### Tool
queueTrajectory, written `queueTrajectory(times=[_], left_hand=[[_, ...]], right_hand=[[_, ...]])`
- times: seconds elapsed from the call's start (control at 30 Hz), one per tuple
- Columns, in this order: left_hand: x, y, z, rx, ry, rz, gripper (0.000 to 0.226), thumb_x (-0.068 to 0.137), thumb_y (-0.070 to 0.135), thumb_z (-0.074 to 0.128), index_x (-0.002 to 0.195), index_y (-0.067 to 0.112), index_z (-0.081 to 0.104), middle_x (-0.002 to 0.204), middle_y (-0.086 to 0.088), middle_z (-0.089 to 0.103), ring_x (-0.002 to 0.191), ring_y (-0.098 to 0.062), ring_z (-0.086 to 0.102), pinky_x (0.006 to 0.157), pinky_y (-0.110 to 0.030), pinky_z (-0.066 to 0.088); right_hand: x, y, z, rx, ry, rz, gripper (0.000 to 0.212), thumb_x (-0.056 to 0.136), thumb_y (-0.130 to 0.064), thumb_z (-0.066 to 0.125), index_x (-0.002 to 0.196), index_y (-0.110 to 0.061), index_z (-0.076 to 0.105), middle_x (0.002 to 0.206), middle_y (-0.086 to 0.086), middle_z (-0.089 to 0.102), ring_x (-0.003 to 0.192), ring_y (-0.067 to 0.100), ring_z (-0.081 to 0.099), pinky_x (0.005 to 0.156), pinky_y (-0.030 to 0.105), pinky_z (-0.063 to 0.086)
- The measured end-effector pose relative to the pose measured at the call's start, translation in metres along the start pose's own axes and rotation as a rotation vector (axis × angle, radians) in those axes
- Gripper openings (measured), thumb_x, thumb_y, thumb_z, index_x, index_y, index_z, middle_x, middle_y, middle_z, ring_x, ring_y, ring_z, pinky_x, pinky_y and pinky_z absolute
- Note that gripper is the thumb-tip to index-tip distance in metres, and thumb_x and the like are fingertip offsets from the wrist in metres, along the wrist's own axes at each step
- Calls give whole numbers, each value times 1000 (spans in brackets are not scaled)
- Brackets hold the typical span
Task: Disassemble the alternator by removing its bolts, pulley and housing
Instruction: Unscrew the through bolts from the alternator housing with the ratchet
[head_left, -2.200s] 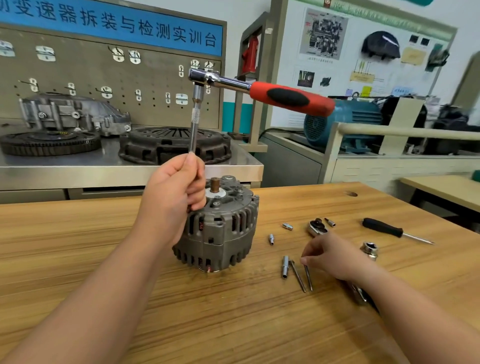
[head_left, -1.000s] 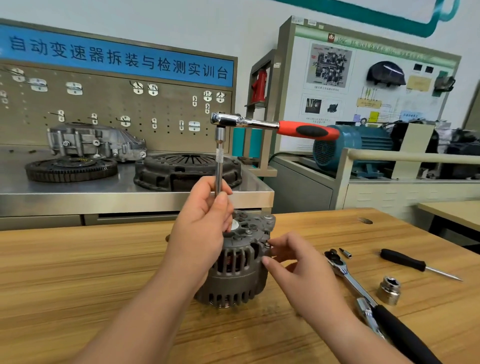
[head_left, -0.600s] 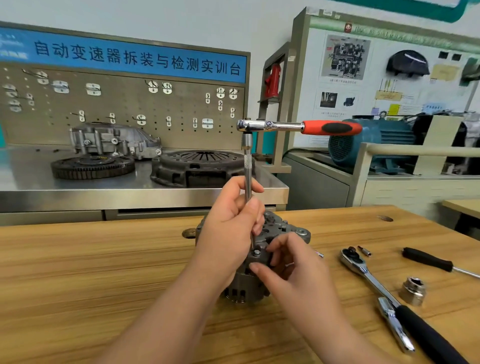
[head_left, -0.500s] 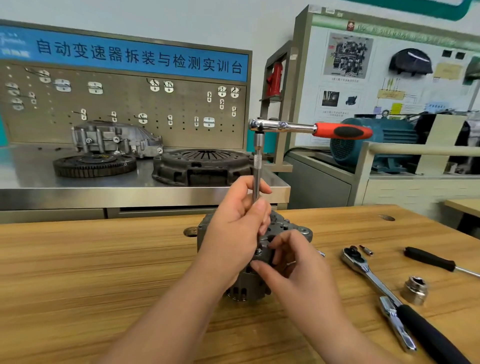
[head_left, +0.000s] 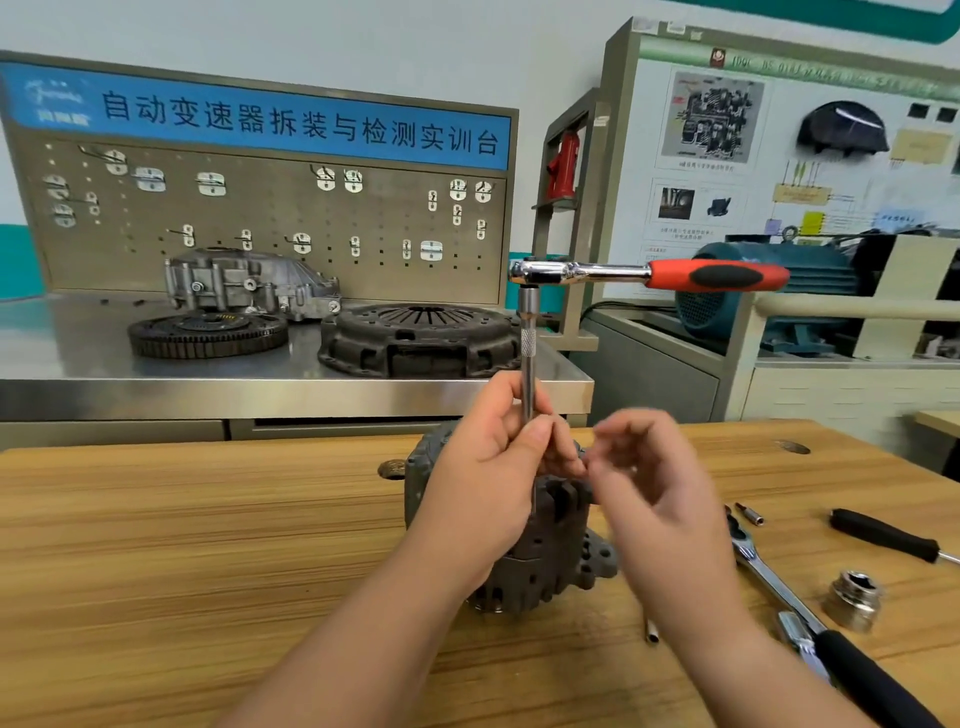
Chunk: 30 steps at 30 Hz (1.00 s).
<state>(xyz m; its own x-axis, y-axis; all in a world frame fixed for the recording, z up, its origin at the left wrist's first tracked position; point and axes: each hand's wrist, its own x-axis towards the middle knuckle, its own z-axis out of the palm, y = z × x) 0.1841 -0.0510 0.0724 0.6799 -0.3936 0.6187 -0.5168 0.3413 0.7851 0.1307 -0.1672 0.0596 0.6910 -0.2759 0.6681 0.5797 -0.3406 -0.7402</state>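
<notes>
The grey alternator (head_left: 550, 561) stands on the wooden table (head_left: 197, 545), mostly hidden behind my hands. My left hand (head_left: 493, 478) is shut on the extension bar (head_left: 528, 358) of a ratchet, which stands upright over the alternator's top. The ratchet's red and black handle (head_left: 717, 275) points right, level, well above the table. My right hand (head_left: 654, 483) hovers just right of the bar, blurred, fingers curled and apart, and I see nothing in it. The socket end and the bolt under it are hidden.
A second ratchet with a black handle (head_left: 810, 623), a large loose socket (head_left: 854, 605), a black-handled screwdriver (head_left: 883, 535), a small bit (head_left: 748, 513) and a small socket (head_left: 652, 631) lie to the right. Behind stands a steel bench with a clutch cover (head_left: 421, 338).
My right hand has lifted off the alternator's top and now hovers beside the bar. The ratchet and my left hand stay on the alternator. The camera has moved closer.
</notes>
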Motion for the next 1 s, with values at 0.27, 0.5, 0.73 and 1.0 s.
queueTrajectory(times=[0.27, 0.5, 0.73, 1.0], left_hand=[[6, 4, -14, 96, -126, -78, 19, 100, 2, 39, 97, 17, 50, 80, 1, 71, 96, -14, 69, 94, -28, 50], [9, 10, -19, 177, -190, -116, 18, 93, 8, 51, 110, 10, 57, 104, -24, 68, 102, -34, 66, 96, -45, 51], [11, 10, -31, 211, -256, -150, 17, 92, 7, 54, 103, 16, 62, 93, -2, 74, 94, -17, 71, 93, -39, 54], [11, 8, -35, 226, -282, -195, 21, 89, 19, 52, 105, 11, 64, 91, -3, 73, 86, -20, 71, 84, -35, 55]], right_hand=[[68, -41, 13, 471, -160, 91, 33, 82, -28, 53, 115, -21, 57, 103, 1, 72, 95, 16, 68, 81, 31, 53], [75, -48, 29, 782, -331, 104, 32, 97, -42, 37, 105, -20, 60, 81, 7, 71, 65, 19, 66, 60, 28, 52], [75, -48, 45, 683, -220, -72, 25, 96, -31, 40, 87, -16, 57, 65, 9, 59, 44, 20, 51, 43, 27, 37], [72, -43, 45, 422, -70, -312, 25, 99, -26, 37, 89, -21, 59, 96, 12, 67, 60, 23, 67, 43, 26, 45]])
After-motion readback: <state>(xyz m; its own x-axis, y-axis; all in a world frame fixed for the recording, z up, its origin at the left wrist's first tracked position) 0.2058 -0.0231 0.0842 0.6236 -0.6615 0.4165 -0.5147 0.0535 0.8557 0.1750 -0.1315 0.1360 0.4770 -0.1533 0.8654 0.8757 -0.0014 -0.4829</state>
